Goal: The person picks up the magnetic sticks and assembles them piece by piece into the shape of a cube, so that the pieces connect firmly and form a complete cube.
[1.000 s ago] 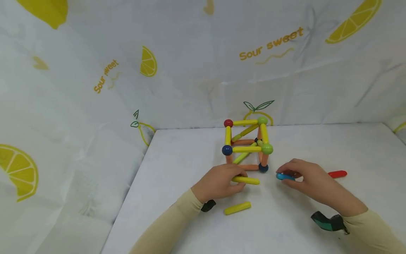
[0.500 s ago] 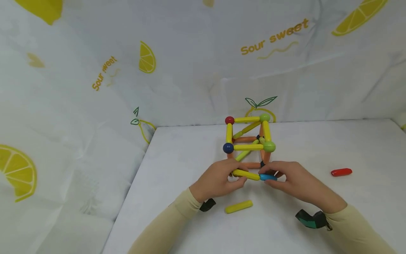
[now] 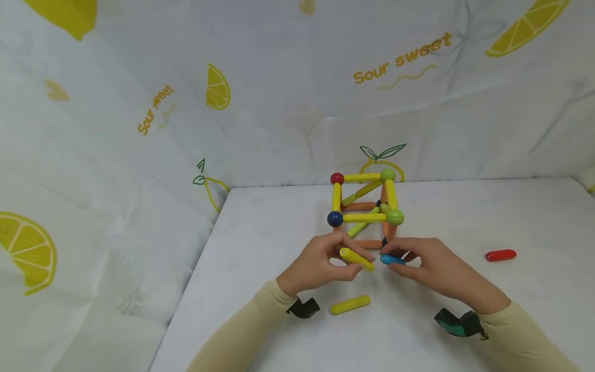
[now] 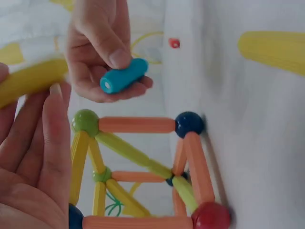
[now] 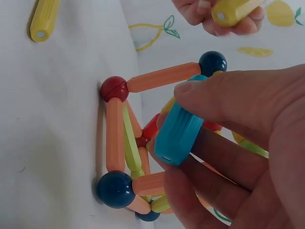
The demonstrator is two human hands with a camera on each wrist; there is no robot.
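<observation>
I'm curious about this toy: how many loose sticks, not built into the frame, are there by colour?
Yellow: 2, the held yellow stick and the lying yellow stick
Blue: 1, the blue stick
Red: 1, the red stick
Total: 4

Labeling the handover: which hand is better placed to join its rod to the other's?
Probably the right hand. It pinches the short blue rod, whose end sits a small gap from the yellow rod tip in the left hand. The yellow rod tilts; the blue one looks level and aimed.
</observation>
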